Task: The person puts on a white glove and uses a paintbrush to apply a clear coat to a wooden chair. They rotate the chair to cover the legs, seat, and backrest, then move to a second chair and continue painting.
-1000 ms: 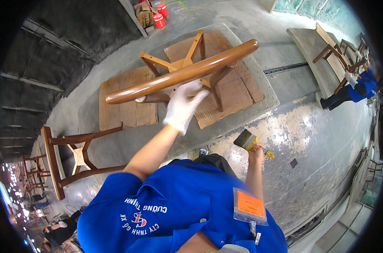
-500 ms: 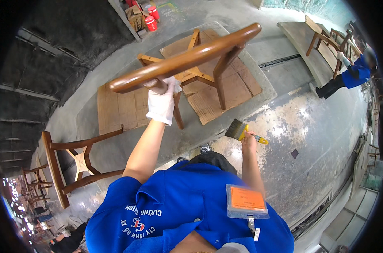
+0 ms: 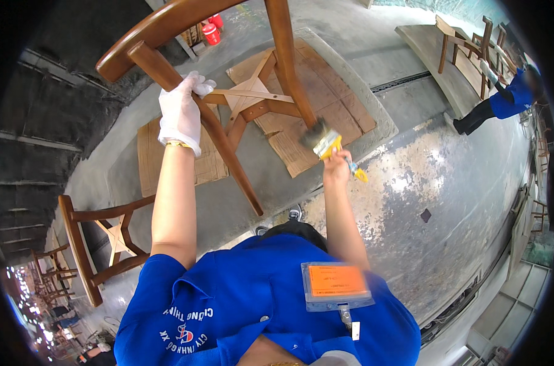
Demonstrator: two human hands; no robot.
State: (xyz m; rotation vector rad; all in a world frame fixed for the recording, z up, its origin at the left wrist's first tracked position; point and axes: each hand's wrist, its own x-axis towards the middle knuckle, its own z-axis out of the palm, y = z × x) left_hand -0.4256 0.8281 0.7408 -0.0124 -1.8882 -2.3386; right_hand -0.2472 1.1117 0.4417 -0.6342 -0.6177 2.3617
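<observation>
A brown wooden chair frame (image 3: 287, 58) with a curved back rail and pale cross braces is held up and tilted in front of me. My left hand (image 3: 182, 113), in a white glove, is closed around one of its legs just below the back rail. In my bare right hand (image 3: 336, 168) is a wide paintbrush (image 3: 327, 144) with a yellow handle and dark bristles. The bristles are at the lower end of the frame's right leg; blur hides whether they touch it.
Cardboard sheets (image 3: 344, 104) lie on a low grey platform (image 3: 383, 122) beneath the frame. Another chair frame (image 3: 75, 244) stands at the left. Red containers (image 3: 211, 35) are at the back. To the far right, a person in blue (image 3: 510, 100) handles another chair near a board.
My left hand has raised the chair frame and turned it, moving up and left. The brush in my right hand has moved up and left to the frame's leg.
</observation>
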